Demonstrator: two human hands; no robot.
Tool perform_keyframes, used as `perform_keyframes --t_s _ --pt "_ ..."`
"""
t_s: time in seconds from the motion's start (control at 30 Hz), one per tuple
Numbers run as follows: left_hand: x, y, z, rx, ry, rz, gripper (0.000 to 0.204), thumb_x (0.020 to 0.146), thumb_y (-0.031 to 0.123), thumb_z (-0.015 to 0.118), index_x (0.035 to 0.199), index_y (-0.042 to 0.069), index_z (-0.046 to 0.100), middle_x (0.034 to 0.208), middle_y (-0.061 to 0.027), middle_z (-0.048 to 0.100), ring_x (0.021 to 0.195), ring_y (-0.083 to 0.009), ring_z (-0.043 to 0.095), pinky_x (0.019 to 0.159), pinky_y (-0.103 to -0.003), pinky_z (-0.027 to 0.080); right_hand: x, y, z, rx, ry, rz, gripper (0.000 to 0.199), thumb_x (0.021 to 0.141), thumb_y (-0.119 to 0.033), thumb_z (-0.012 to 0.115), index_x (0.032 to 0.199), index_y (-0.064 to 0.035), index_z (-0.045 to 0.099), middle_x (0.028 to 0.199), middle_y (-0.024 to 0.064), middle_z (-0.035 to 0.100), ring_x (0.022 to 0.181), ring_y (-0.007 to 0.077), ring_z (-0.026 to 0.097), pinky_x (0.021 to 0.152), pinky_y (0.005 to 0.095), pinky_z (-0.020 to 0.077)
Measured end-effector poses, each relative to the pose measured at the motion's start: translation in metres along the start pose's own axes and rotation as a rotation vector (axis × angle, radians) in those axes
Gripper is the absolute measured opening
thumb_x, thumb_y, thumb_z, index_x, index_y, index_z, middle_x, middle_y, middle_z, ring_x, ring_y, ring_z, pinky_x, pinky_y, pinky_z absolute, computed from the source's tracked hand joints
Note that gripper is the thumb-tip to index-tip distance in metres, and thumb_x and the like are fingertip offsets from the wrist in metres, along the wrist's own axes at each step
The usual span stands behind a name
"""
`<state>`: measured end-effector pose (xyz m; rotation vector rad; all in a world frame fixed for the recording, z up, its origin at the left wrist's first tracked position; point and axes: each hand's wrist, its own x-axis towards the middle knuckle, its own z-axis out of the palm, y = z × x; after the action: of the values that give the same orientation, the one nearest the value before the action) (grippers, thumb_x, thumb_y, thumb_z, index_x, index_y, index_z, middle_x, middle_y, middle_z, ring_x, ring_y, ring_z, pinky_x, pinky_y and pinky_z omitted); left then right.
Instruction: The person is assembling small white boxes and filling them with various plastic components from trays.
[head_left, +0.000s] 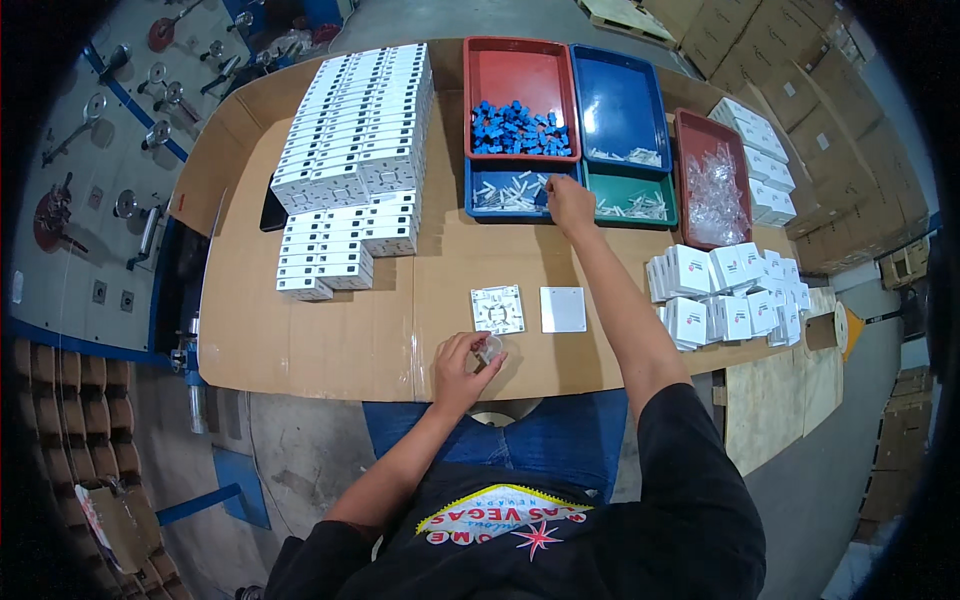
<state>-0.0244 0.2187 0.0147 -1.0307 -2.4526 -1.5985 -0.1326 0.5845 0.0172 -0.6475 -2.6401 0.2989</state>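
Brown cardboard [290, 345] carries stacked boxes [350, 180] on the left, trays [620, 100] from far centre to right, small cartons [735, 312] nearer right, and, near centre, a frame [498, 310] left of a plate [563, 310].

On your black shirt [610, 560], a large chest print [500, 515] carries several lines of red and blue lettering inside a yellow-edged shape, with a red star at its near side; it is the one text big enough to read. To your right, the small white boxes [735, 319] bear little red and dark printed marks, too small to make out. At the far right, brown cartons [775, 55] show dark printing and pale labels [822, 140], likewise illegible
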Motion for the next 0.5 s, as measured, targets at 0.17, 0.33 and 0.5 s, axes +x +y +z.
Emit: perform_keyframes --t_s 0.17,0.33,0.5 --pt "-0.004 -0.001 0.001 -0.007 0.0 -0.011 0.038 0.075 0.019 0.088 0.107 0.005 0.071 0.094 -0.0082 0.069 0.085 -0.0234 0.066 0.08 -0.037 0.049 -0.006 0.003 -0.018 0.21 0.102 -0.044 0.023 0.087 -0.014 0.065 0.11 -0.0137 0.069 0.097 0.0113 0.068 0.091 0.0359 0.068 0.076 0.05 0.0536" --pt "-0.004 -0.008 0.001 -0.01 0.021 -0.048 0.038 0.076 0.021 0.087 0.106 0.005 0.07 0.095 -0.0084 0.069 0.088 -0.0252 0.066 0.082 -0.038 0.049 -0.027 0.0 -0.044 0.603 0.141 0.07 0.023 0.088 -0.009 0.072 0.111 -0.0092 0.07 0.089 0.0054 0.068 0.075 0.0149 0.063 0.068 0.0298 0.0504" --pt "0.003 -0.001 -0.003 -0.021 -0.004 -0.01 0.038 0.077 0.024 0.086 0.107 0.007 0.07 0.098 -0.0078 0.07 0.093 -0.0274 0.066 0.084 -0.039 0.048 -0.151 -0.033 -0.062 1.007 0.078 0.193 0.008 0.093 -0.003 0.073 0.1 0.0001 0.069 0.085 -0.0011 0.067 0.07 0.0035 0.054 0.064 0.0197 0.0441"
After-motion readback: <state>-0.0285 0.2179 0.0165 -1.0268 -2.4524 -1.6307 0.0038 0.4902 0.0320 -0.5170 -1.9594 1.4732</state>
